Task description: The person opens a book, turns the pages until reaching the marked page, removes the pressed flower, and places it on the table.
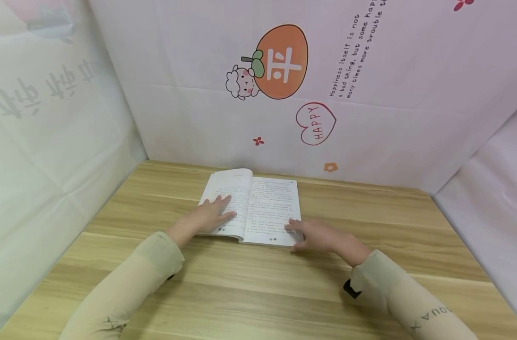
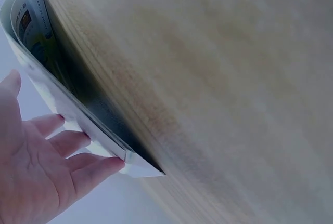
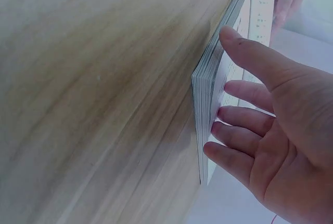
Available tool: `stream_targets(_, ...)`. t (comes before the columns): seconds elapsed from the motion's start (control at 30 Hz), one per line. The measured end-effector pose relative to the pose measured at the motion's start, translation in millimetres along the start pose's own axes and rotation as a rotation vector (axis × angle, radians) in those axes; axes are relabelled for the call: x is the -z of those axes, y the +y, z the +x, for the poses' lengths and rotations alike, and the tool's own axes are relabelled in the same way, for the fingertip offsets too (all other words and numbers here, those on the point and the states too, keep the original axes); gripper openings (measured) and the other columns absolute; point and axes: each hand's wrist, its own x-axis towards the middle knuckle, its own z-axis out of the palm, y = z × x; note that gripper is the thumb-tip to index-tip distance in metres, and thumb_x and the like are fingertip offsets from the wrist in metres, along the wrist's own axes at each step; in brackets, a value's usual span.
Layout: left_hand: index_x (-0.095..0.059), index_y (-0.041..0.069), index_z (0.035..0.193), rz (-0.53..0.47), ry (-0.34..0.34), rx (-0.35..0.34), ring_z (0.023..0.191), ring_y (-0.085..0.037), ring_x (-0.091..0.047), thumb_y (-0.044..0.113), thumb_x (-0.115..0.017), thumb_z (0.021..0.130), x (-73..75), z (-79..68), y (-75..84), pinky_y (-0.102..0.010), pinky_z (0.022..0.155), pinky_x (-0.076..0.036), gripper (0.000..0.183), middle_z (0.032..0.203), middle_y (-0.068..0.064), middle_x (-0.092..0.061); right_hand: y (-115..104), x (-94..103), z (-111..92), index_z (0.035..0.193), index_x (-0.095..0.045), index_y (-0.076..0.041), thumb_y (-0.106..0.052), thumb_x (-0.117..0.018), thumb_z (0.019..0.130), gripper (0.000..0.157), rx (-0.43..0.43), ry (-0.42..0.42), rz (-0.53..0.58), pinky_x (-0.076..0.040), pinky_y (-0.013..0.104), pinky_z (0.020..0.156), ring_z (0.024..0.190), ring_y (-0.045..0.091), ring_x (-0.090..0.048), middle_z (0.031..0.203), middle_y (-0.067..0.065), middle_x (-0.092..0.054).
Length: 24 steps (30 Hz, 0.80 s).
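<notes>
An open book [image 1: 269,208] with printed pages lies on the wooden table, its left page side curving up near the spine. My left hand [image 1: 207,215] rests on the left page with fingers spread. In the left wrist view, the fingertips of this left hand [image 2: 57,167] touch the page near the outer edge, and the left side of the book [image 2: 67,96] is slightly raised above the wood. My right hand [image 1: 320,234] is at the lower right corner, its fingers touching the right page. In the right wrist view, the thumb of my right hand [image 3: 281,130] lies by the thick page edges.
The wooden table [image 1: 250,288] extends around the book. A white printed cloth [image 1: 190,94] hangs behind it, with more white cloth [image 1: 50,156] along the left side and on the right [image 1: 492,189]. Both forearms wear light sleeves [image 1: 126,283].
</notes>
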Motion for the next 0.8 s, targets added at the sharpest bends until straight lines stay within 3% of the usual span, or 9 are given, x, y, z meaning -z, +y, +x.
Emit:
stream_targets(0.1, -0.02, 0.012, 0.165, 0.007, -0.019, 0.015, 0.144, -0.062, -0.018, 0.054, -0.042, 0.108, -0.3, -0.5, -0.5, -0.072, 0.114, -0.019, 0.074, 0.164, -0.028, -0.017, -0.4, 1.2, 0.3, 0.14, -0.061, 0.0, -0.025, -0.085, 0.087, 0.063, 0.007, 0.004, -0.008, -0.046, 0.028, 0.075, 0.095, 0.017, -0.06, 0.149, 0.026, -0.05)
stream_targets(0.17, -0.019, 0.012, 0.165, 0.012, -0.026, 0.02, 0.144, -0.062, -0.016, 0.053, -0.043, 0.108, -0.6, -0.6, -1.2, -0.073, 0.113, -0.019, 0.075, 0.165, -0.028, -0.017, -0.9, 1.7, 0.7, 0.139, -0.062, 0.0, -0.024, -0.085, 0.086, 0.063, 0.01, 0.005, 0.0, -0.041, 0.026, 0.067, 0.077, 0.013, -0.051, 0.148, 0.026, -0.05)
stream_targets(0.27, -0.018, 0.012, 0.165, 0.019, -0.033, 0.022, 0.145, -0.062, -0.015, 0.053, -0.043, 0.108, -1.1, -0.5, -2.4, -0.075, 0.112, -0.019, 0.075, 0.165, -0.027, -0.016, -1.5, 2.4, 1.1, 0.139, -0.062, 0.001, -0.022, -0.085, 0.086, 0.062, 0.005, 0.002, 0.016, -0.036, 0.025, 0.06, 0.064, 0.011, -0.039, 0.148, 0.027, -0.05)
stream_targets(0.43, -0.019, 0.011, 0.165, 0.023, -0.037, 0.017, 0.144, -0.063, -0.015, 0.052, -0.044, 0.108, -1.6, -0.5, -3.5, -0.076, 0.111, -0.02, 0.075, 0.165, -0.028, -0.016, -1.9, 4.4, 1.3, 0.14, -0.062, 0.0, -0.022, -0.085, 0.086, 0.063, -0.009, -0.013, 0.005, -0.039, 0.026, 0.066, 0.079, 0.014, -0.05, 0.149, 0.025, -0.049)
stream_targets(0.57, -0.018, 0.011, 0.165, 0.02, -0.042, 0.013, 0.144, -0.063, -0.014, 0.052, -0.044, 0.108, -1.6, -0.8, -4.0, -0.075, 0.111, -0.019, 0.075, 0.165, -0.028, -0.015, -2.0, 5.6, 2.1, 0.139, -0.063, 0.001, -0.024, -0.085, 0.086, 0.062, 0.005, -0.022, -0.007, -0.043, 0.029, 0.075, 0.107, 0.02, -0.059, 0.148, 0.025, -0.05)
stream_targets(0.67, -0.018, 0.01, 0.165, 0.023, -0.043, 0.011, 0.144, -0.063, -0.014, 0.052, -0.044, 0.108, -1.5, -0.8, -4.0, -0.075, 0.112, -0.019, 0.076, 0.165, -0.028, -0.015, -0.6, 5.9, 2.3, 0.138, -0.063, 0.002, -0.025, -0.083, 0.088, 0.06, 0.011, -0.031, -0.008, -0.045, 0.031, 0.081, 0.125, 0.026, -0.057, 0.148, 0.025, -0.05)
stream_targets(0.73, -0.018, 0.01, 0.165, 0.025, -0.044, 0.01, 0.144, -0.063, -0.014, 0.052, -0.043, 0.108, -1.3, -0.7, -3.9, -0.075, 0.112, -0.019, 0.076, 0.165, -0.028, -0.015, 0.7, 6.2, 2.3, 0.139, -0.062, 0.001, -0.026, -0.083, 0.089, 0.06, 0.007, -0.041, -0.013, -0.045, 0.032, 0.083, 0.128, 0.027, -0.056, 0.149, 0.024, -0.049)
stream_targets(0.8, -0.017, 0.01, 0.165, 0.028, -0.048, 0.012, 0.144, -0.063, -0.014, 0.052, -0.043, 0.108, -1.0, -0.8, -3.6, -0.074, 0.113, -0.019, 0.076, 0.166, -0.027, -0.015, 2.3, 6.6, 2.4, 0.14, -0.062, 0.0, -0.026, -0.082, 0.09, 0.06, 0.002, -0.051, -0.021, -0.045, 0.03, 0.08, 0.118, 0.023, -0.059, 0.151, 0.022, -0.049)
